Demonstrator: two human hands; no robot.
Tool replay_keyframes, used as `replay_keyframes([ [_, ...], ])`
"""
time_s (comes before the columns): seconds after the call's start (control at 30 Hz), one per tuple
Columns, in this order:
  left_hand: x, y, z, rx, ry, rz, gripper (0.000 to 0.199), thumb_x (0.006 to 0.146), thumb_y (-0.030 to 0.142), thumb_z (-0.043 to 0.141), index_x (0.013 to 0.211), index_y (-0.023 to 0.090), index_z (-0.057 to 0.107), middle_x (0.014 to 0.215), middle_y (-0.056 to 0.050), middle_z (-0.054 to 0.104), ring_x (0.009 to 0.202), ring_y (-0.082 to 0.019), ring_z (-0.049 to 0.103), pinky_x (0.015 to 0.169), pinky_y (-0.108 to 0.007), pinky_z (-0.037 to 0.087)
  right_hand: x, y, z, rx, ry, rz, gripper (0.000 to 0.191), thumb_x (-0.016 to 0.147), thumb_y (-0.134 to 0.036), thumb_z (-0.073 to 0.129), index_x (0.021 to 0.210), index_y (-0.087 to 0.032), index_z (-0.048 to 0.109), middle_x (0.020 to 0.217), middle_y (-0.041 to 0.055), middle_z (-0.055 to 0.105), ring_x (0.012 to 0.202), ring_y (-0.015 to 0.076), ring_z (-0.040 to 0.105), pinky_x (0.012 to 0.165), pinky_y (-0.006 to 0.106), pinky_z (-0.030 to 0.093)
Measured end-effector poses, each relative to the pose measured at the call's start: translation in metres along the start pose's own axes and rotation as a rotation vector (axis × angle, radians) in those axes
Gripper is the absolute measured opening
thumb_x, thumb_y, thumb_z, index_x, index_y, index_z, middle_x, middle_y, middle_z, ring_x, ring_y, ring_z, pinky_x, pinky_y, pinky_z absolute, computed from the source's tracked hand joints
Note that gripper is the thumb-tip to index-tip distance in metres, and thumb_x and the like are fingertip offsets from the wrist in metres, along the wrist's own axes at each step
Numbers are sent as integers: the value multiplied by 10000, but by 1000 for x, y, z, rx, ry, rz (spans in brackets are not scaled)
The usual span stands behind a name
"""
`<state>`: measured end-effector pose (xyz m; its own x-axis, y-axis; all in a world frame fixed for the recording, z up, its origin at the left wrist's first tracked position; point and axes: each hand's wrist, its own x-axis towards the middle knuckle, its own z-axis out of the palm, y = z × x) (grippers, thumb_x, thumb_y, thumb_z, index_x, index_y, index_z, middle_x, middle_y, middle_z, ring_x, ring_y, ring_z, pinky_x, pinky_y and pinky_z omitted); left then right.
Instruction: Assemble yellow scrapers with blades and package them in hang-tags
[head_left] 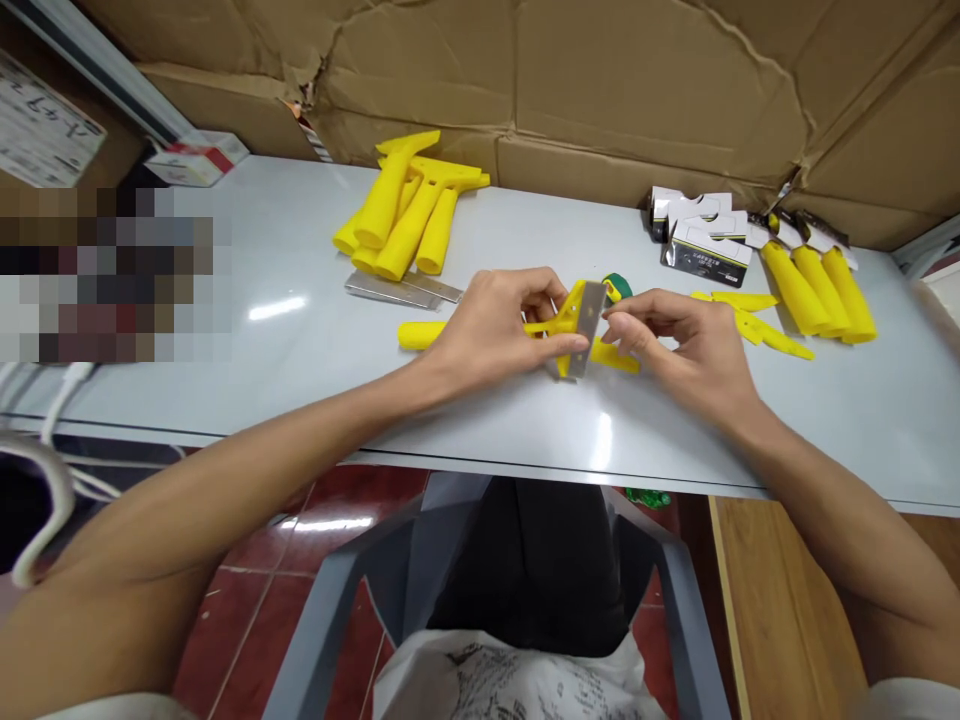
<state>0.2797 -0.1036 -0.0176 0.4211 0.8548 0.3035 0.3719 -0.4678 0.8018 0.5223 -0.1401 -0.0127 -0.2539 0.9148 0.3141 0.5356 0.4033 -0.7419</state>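
My left hand (pixel 499 325) is closed on a yellow scraper (pixel 424 335), its handle pointing left under my wrist. A grey metal blade (pixel 590 325) stands against the scraper's yellow head, with my left thumb pressed on its face. My right hand (pixel 679 345) is just right of the blade, its fingers curled and thumb close to the index finger; whether anything small is between them I cannot make out. Behind the fingers lies a green and yellow round object (pixel 618 287). A yellow piece (pixel 616 357) lies under my right hand.
Several yellow handles (pixel 405 220) are piled at the back left, beside flat metal blades (pixel 397 291). At the back right are black and white boxes (pixel 706 252), yellow handles with dark heads (pixel 829 290) and loose yellow parts (pixel 772 332). Cardboard (pixel 637 90) lines the white table's (pixel 300 380) back.
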Motion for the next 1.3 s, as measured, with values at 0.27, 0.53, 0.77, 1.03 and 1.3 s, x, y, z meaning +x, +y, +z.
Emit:
replay_keyframes([
  [0.27, 14, -12, -16, -17, 63, -48, 536, 711, 651, 966, 862, 229, 674, 780, 0, 693, 700, -144, 605, 636, -303, 498, -1, 13, 3, -667, -282, -155, 360, 1034, -278, 683, 1364, -191, 799, 1262, 159, 759, 1010, 324, 740, 723, 428, 519],
  [0.53, 17, -23, -15, 27, 29, -24, 351, 750, 449, 910, 875, 212, 684, 796, -1, 701, 716, -145, 621, 666, -300, 518, -3, 5, -4, -539, -373, -154, 175, 980, -218, 663, 1129, -174, 743, 1130, 121, 707, 961, 267, 684, 812, 407, 522],
  [0.77, 18, -21, -16, 13, 4, -27, 345, 738, 425, 895, 881, 198, 678, 796, 3, 692, 711, -134, 618, 669, -286, 516, 0, -1, -12, -111, -278, -123, 72, 1015, -257, 685, 1068, -246, 733, 1069, 47, 784, 921, 215, 723, 834, 370, 545],
  [1.03, 15, -15, -15, -21, -31, -36, 305, 749, 391, 858, 882, 190, 671, 782, 13, 674, 717, -127, 608, 673, -273, 490, -2, -1, -19, 331, -111, 147, 403, 845, -317, 941, 1225, -326, 806, 929, 9, 789, 779, 186, 711, 668, 328, 577],
  [1.3, 11, -10, -9, -59, -82, -16, 267, 765, 376, 816, 897, 193, 673, 785, 10, 693, 733, -144, 626, 699, -287, 489, -1, 9, -2, 564, -128, 151, 389, 857, -379, 959, 1218, -338, 819, 1319, 33, 773, 1038, 212, 784, 910, 370, 695],
])
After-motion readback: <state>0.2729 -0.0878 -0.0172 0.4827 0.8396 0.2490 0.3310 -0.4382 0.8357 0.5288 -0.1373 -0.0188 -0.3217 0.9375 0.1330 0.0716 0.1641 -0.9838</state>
